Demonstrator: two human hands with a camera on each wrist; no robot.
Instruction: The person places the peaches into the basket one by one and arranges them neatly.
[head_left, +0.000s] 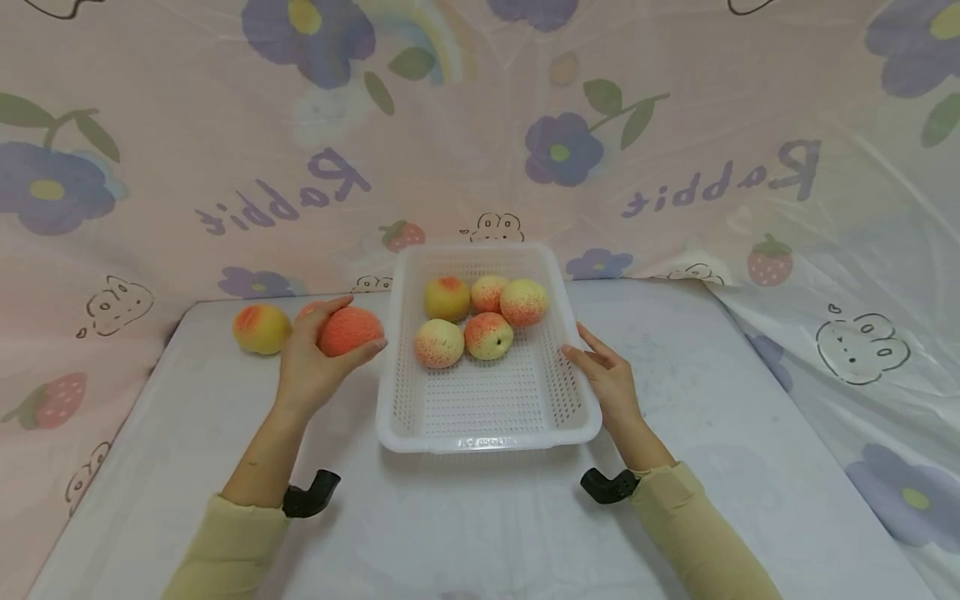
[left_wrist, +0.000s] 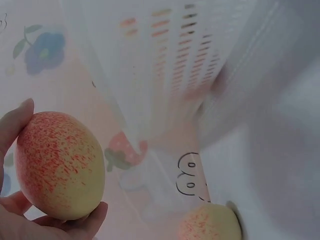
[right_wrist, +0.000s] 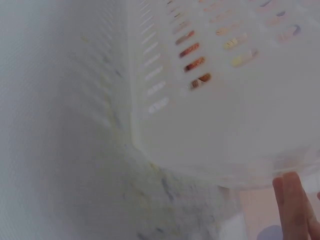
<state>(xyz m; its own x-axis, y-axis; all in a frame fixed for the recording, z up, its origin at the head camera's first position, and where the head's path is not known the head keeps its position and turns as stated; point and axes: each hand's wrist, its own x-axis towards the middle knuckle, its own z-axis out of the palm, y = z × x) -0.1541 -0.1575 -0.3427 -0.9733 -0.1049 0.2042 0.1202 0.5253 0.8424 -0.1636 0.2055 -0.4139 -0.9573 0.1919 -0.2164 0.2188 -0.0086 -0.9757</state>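
Observation:
My left hand (head_left: 306, 354) grips a red-flushed peach (head_left: 352, 332), held just left of a white plastic basket (head_left: 487, 443). In the left wrist view the same peach (left_wrist: 62, 165) shows red speckles over pale yellow, with thumb and fingers around it. My right hand (head_left: 611, 383) holds the basket's right rim, its thumb over the edge. Several peaches, among them a speckled one (head_left: 439, 343) and a yellow one (head_left: 447, 298), lie in the basket's back half.
A yellow and red peach (head_left: 262, 328) sits on the white table (head_left: 480, 533) at the back left. Another peach (head_left: 306, 312) is mostly hidden behind my left hand. A patterned cloth (head_left: 465, 125) hangs behind the table.

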